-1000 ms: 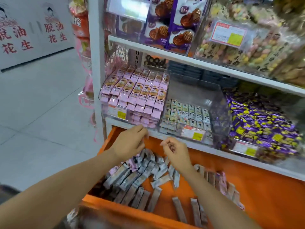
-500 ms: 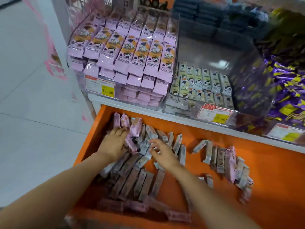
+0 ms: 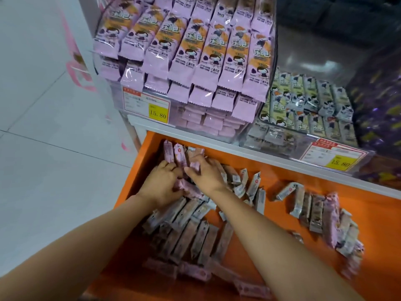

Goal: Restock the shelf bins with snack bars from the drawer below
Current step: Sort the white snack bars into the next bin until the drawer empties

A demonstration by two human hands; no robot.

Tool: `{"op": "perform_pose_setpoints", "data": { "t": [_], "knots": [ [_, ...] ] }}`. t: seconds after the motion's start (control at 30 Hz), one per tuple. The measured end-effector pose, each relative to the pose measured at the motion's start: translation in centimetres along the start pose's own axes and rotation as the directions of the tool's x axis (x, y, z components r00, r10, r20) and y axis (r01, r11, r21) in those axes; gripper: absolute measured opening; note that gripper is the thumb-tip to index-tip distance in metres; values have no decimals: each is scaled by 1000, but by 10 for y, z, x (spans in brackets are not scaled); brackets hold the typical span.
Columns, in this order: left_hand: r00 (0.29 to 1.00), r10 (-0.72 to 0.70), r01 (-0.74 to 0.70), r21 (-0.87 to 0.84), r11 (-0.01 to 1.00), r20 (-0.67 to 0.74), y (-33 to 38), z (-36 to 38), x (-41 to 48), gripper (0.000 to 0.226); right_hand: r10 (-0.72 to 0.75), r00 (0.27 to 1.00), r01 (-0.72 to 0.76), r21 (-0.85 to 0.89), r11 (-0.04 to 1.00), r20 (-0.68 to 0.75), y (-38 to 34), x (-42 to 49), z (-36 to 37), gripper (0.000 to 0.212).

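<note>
Orange drawer (image 3: 277, 177) | left hand (image 3: 161, 185), right hand (image 3: 206, 174) now closer, both clutching pink bars (image 3: 180, 156)

Orange drawer (image 3: 282, 177) of pink-and-grey wrapped bars (image 3: 191, 233). Above, pink packets (image 3: 195, 61) with orange bands and cartoon figures; pale green packets (image 3: 308, 105); white price tags (image 3: 145, 106) with yellow squares.
</note>
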State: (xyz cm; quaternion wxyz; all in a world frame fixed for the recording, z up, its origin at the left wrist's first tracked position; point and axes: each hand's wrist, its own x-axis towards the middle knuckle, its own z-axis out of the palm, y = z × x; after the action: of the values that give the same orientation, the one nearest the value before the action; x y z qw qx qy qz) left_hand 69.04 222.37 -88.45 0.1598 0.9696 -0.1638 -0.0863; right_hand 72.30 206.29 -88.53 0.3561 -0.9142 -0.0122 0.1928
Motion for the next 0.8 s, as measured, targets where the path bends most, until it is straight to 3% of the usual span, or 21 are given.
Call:
{"op": "perform_pose_setpoints", "data": {
  "t": [0.07, 0.17, 0.3, 0.37, 0.43, 0.5, 0.6, 0.8],
  "knots": [
    [995, -76, 56, -263, 963, -65, 2, -5, -3, 33, 10, 997, -10, 2, 1000, -83, 2, 1, 1, 28],
    [963, -269, 231, -559, 796, 16, 9, -16, -5, 29, 33, 986, -34, -5, 999, -162, 7, 0, -4, 17],
    [881, -422, 383, -848, 366, 215, 15, -25, -5, 17, 175, 978, -144, 245, 959, -111, 17, -11, -13, 35],
    [835, -464, 403, -903, 151, 295, 21, -28, -7, 10, 161, 985, -132, 321, 938, -64, 23, -19, -19, 44],
    [794, -475, 430, -903, -2, 379, 28, -32, -9, 13, 100, 995, -85, 385, 919, -21, 23, -35, -28, 42],
    [774, -456, 464, -884, -65, 439, 34, -33, -13, 19, 68, 998, -68, 435, 898, 16, 20, -51, -34, 38],
    [790, -418, 478, -878, -38, 448, 43, -36, -21, 30, 13, 998, -38, 493, 869, 55, 14, -70, -37, 36],
    [807, -412, 448, -893, -38, 423, 58, -54, -37, 27, 134, 990, -141, 548, 824, 53, 2, -97, -54, 20]
  ]
}}
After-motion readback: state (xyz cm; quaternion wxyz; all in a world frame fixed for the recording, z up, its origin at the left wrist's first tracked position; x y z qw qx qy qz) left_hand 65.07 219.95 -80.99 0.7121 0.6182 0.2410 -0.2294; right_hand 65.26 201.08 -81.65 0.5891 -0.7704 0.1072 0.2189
